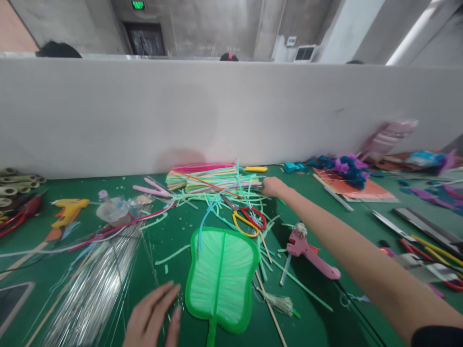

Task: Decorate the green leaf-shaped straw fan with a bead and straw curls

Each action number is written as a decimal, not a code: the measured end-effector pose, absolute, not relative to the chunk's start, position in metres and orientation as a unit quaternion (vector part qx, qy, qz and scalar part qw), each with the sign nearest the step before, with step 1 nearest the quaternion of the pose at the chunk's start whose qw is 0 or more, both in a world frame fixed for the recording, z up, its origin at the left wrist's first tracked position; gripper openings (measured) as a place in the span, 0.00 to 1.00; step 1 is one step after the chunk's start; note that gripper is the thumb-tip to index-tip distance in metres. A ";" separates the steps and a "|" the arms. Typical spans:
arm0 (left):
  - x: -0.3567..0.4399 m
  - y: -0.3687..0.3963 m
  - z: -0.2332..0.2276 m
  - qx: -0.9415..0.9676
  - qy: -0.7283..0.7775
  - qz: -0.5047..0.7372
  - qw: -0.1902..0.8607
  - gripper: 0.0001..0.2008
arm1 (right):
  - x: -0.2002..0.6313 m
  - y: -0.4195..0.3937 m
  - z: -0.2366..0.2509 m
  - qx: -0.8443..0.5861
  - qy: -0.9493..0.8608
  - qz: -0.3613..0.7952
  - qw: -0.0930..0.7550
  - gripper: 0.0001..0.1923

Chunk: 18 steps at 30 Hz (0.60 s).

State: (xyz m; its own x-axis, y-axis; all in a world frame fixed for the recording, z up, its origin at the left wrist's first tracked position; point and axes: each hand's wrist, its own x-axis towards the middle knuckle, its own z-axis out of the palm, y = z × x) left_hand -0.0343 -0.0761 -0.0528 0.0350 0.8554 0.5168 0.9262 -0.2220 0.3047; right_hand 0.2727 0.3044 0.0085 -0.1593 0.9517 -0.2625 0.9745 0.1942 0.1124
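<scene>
The leaf-shaped green piece [235, 270] lies flat on the table [108, 183], just beside the left hand [151, 318], whose fingers are spread a little and grip nothing. It is probably very light, its pale panel thin and easily creased or torn, the thicker rim somewhat springy; the stem [212, 332] or the rim looks the safer hold, not the panel. The strips [217, 179] heaped at the back, against the white partition [217, 111], look light, bendy and perhaps slippery, best pinched singly by an end. The right hand [272, 186] is at the heap's right end, fingers drawn together; whether a strip is between them I cannot tell. The leaf is bright green with a wavy outline, a darker border and midrib, and fine creases fanning outward; the strips are mostly pastel green, yellow and pink.
</scene>
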 end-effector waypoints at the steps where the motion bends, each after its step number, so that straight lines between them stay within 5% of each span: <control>1: -0.042 -0.069 -0.045 -0.710 -0.640 -0.289 0.057 0.19 | 0.273 0.304 0.009 0.632 0.761 -0.042 0.142 0.17; 11: 0.003 -0.033 -0.017 -0.662 -0.726 -0.095 -0.160 0.24 | 0.281 0.303 0.007 0.683 0.715 -0.031 0.145 0.18; 18: -0.008 -0.031 -0.009 -0.569 -0.720 -0.218 -0.332 0.28 | 0.280 0.300 0.008 0.684 0.716 -0.041 0.132 0.18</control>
State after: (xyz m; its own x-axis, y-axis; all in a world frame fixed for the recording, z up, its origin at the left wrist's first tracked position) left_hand -0.0081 -0.0314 -0.0092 -0.1312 0.9643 -0.2301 0.6739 0.2569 0.6927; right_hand 0.2796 0.2998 0.0084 -0.0297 0.9691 -0.2449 0.9907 0.0610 0.1213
